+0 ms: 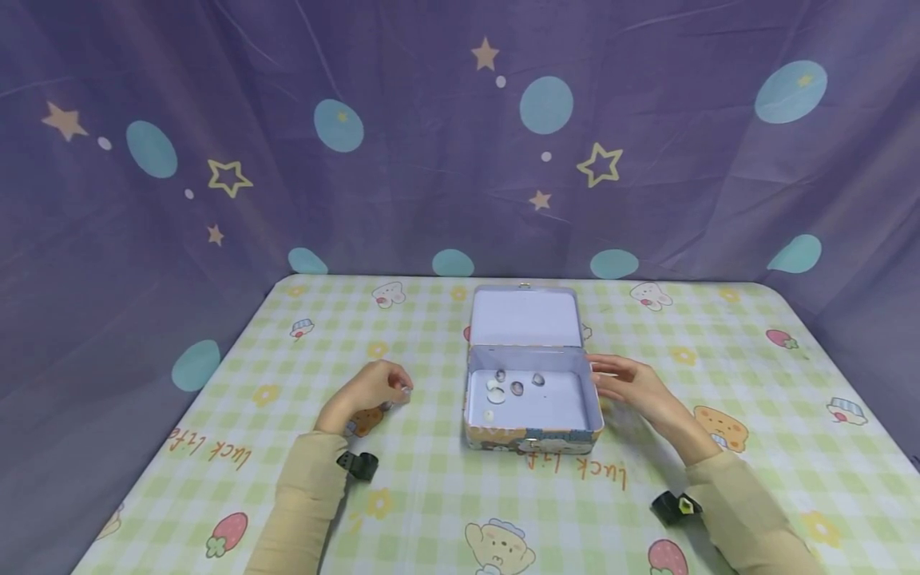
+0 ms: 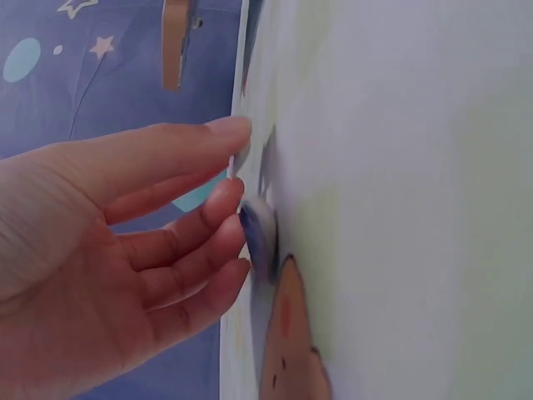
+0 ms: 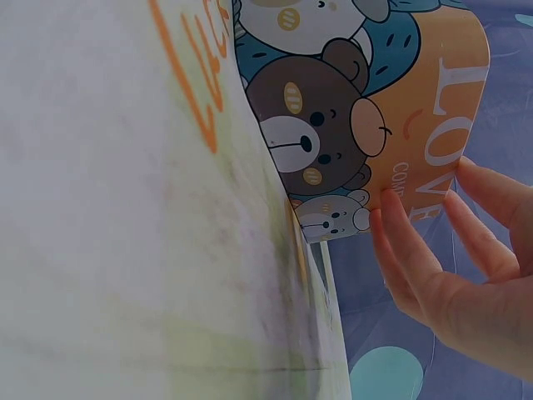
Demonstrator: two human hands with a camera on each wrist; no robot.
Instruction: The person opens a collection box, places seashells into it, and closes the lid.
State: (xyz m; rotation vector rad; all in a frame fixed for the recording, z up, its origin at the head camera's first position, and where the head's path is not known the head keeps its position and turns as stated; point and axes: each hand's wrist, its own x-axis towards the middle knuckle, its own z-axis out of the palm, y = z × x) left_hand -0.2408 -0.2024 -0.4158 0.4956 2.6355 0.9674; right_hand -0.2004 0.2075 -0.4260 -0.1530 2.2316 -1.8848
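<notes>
A tin box (image 1: 532, 438) with a bear print stands on the table, its lid (image 1: 525, 318) raised. Several small shell-like pieces, such as a dark-and-white shell (image 1: 517, 389), lie on its floor. To the box's left, my left hand (image 1: 370, 387) pinches a small whitish shell (image 2: 236, 158) between thumb and forefinger, mostly hidden by the fingertips. Just under those fingers, another shell (image 2: 261, 233) lies on the tablecloth. My right hand (image 1: 636, 391) rests its extended fingertips against the box's right outer side, as the right wrist view shows.
A green-checked tablecloth (image 1: 402, 487) with cartoon prints covers the table. Behind it hangs a purple curtain (image 1: 431, 200) with stars and blue ovals. Each forearm wears a black wrist device, such as the left device (image 1: 358, 465).
</notes>
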